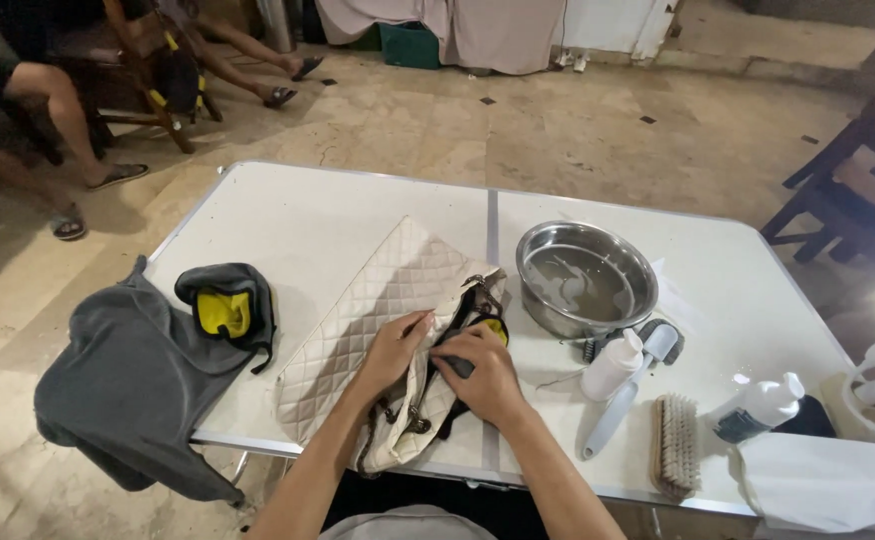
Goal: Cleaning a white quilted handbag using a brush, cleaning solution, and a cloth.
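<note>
My left hand [393, 350] presses flat on the quilted bag [378, 310] at the surface's [338, 210] near edge, right hand [483, 372] gripping a dark brush [458, 366].

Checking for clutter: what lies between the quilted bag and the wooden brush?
In the head view, between the quilted bag and the wooden brush lie a small white bottle and a blue-handled brush.

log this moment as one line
left hand: pressing quilted cream bag | right hand: gripping dark tool in bag | steel bowl beside
</note>
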